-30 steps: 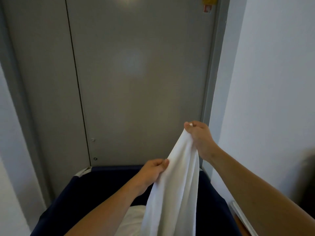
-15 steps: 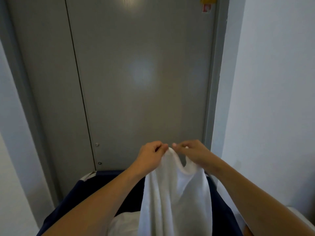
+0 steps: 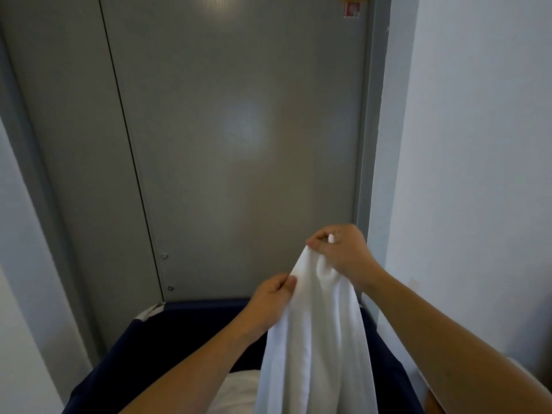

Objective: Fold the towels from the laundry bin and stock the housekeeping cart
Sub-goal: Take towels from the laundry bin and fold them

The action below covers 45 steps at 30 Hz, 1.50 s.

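A white towel (image 3: 316, 339) hangs in long folds over the dark navy laundry bin (image 3: 140, 345). My right hand (image 3: 343, 252) pinches its top corner, held highest. Lower down and to the left, my left hand (image 3: 268, 303) grips the towel's left edge between thumb and fingers. More white linen (image 3: 236, 392) lies inside the bin, partly hidden by my left forearm and the hanging towel.
A grey metal door (image 3: 233, 144) stands close behind the bin, with a small red sign (image 3: 351, 8) at its top right. White walls (image 3: 478, 174) close in on both sides, so the space is narrow.
Half a second ago both hands pinched the towel's top edge side by side. Now my right hand has lifted the corner and my left hand has slid down the left edge.
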Available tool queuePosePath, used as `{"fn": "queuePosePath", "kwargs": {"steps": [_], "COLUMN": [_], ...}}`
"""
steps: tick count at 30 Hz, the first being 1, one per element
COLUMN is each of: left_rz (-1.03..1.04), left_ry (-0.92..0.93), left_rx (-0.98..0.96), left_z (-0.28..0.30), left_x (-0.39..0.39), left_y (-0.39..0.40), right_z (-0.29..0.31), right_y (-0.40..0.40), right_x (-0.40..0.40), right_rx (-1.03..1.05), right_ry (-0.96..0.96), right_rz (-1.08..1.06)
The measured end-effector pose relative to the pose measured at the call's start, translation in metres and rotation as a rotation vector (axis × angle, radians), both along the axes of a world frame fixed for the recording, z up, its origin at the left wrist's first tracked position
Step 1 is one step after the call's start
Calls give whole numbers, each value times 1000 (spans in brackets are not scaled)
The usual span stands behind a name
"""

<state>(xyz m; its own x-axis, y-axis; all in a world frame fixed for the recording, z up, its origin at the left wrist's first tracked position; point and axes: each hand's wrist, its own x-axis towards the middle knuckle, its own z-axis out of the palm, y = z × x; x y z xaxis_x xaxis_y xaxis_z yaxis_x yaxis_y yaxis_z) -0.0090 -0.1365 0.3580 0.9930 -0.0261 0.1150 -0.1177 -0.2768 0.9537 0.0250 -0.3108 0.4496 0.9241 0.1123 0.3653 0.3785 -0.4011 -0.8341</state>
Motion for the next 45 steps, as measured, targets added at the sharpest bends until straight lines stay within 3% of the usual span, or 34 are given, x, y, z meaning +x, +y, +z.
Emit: {"fn": "queuePosePath", "kwargs": {"steps": [6,9,13,17,20,29,33,36,45], "left_rz": [150,259,277,126,55,53,65,71,112], "left_ry": [8,-99,-245,-356,-385,-274,-110,-8,-58], "left_rx": [183,196,211,319,274,207,36,40,19], "left_z": [-23,-9,26,46,51,32,3,-29,-15], "left_x": [1,6,11,11,10,14,7,-1,9], "left_y": [31,38,30,6,-1,9,6,9,36], "right_z": [13,6,-7,-21,-27,-26,-15,-3,6], "right_y": [-27,-36,-38,-12,1,11,16,8,-30], "right_x": [6,15,15,-2,-8,-8,-7,-2,13], "right_rx": [334,162,-132,-51,7,107,138,219,495], "right_ry": [-6,12,143,140,217,310,252,224,231], "right_rz": [-153,-176,-36,205,361,253,163,52,-124]}}
